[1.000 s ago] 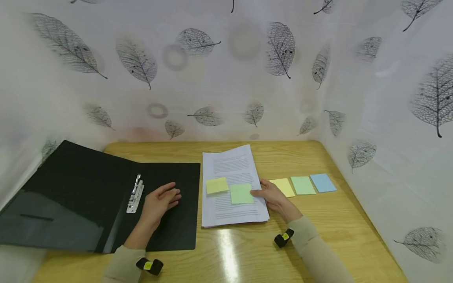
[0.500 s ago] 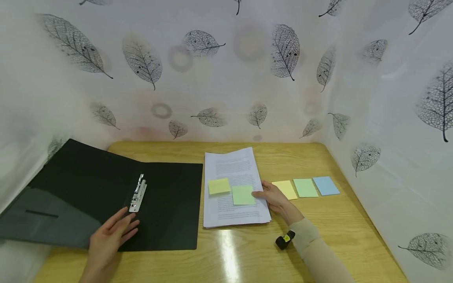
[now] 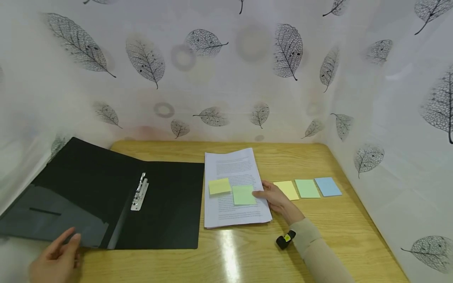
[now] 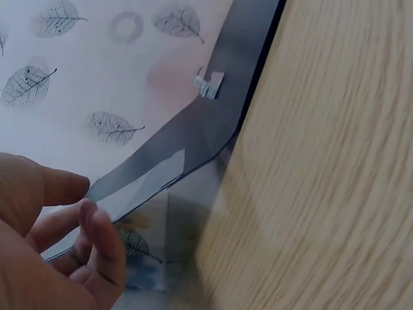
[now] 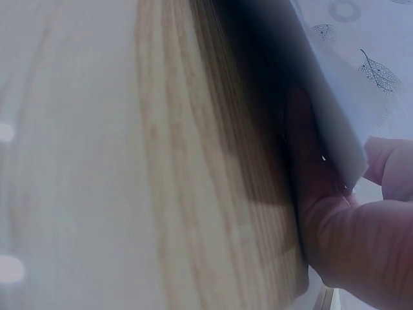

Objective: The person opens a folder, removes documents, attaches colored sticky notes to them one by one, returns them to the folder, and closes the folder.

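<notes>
My left hand [image 3: 53, 259] is at the front edge of the raised left cover of an open black binder [image 3: 170, 204]. In the left wrist view its loosely bent fingers [image 4: 103, 239] overlap the cover's edge [image 4: 148, 194], with a gap between the tips. My right hand [image 3: 277, 198] grips a stack of printed papers [image 3: 230, 216] by its right edge, thumb on top and fingers underneath. On the top sheet are a yellow sticky note [image 3: 219, 186] and a green sticky note [image 3: 244, 195]; the right thumb reaches the green one.
A metal clip [image 3: 140, 193] is fixed beside the binder's spine. Yellow [image 3: 287, 190], green [image 3: 307, 188] and blue [image 3: 328, 186] sticky note pads lie in a row right of the papers. A leaf-print curtain [image 3: 219, 78] surrounds the wooden table [image 3: 177, 265].
My left hand has moved from over the binder's right side, down and left to the left cover's front edge. The right hand keeps its grip on the papers; the head view has shifted slightly.
</notes>
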`<state>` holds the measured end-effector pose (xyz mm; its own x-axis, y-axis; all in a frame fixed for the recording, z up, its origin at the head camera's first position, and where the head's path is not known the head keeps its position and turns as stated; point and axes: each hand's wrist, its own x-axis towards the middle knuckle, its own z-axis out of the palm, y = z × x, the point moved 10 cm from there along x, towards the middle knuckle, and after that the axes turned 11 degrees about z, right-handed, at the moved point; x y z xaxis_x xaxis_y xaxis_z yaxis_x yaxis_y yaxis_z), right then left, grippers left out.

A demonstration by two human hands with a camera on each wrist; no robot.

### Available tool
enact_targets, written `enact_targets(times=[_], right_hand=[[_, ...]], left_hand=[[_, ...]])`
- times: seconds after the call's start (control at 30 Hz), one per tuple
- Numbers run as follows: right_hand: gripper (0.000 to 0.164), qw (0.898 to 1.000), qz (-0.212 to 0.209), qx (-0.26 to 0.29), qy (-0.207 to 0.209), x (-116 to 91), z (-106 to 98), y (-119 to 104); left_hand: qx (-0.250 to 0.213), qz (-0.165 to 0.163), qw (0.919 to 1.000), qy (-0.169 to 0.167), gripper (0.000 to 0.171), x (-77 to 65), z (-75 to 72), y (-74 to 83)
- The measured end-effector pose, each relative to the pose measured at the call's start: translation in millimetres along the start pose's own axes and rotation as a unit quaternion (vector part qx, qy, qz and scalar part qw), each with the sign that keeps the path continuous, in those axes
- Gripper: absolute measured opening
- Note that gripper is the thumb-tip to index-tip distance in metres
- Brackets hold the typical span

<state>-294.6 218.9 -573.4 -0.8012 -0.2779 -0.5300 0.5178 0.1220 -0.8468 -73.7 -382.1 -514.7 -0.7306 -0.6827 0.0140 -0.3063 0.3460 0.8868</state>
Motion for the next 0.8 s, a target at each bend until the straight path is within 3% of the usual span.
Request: enact_targets(times=[0.1,0.23,0.3,0.43,0.63,0.8], right_hand=[[0.068,1.000,0.002,-0.003,-0.004,0,0,0],[0.069,1.000,0.002,-0.001,-0.007,-1,0,0],[0.070,1.000,0.002,0.002,-0.007,-1,0,1],[0.071,1.000,0.003,0.002,-0.008,0,0,2],[0.069,1.000,0.006,0.004,-0.011,0,-1,3],[0.070,1.000,0.002,0.005,-0.011,-3,-3,-2]], left_hand=[[0.083,0.038,0.9943,0.056,0.056,1.9,-18.7,8.2],[0.102,-0.004,0.9937,0.045,0.066,7.6,-21.0,1.6],[0.088,-0.022,0.9956,0.024,0.072,10.7,-16.1,-2.5],[0.026,-0.018,0.9991,0.030,0.081,18.2,-12.5,-8.1],[-0.066,0.006,0.9970,0.039,0.082,21.5,-6.7,-9.3],[-0.085,0.049,0.9942,0.044,0.080,17.8,1.0,-1.3]])
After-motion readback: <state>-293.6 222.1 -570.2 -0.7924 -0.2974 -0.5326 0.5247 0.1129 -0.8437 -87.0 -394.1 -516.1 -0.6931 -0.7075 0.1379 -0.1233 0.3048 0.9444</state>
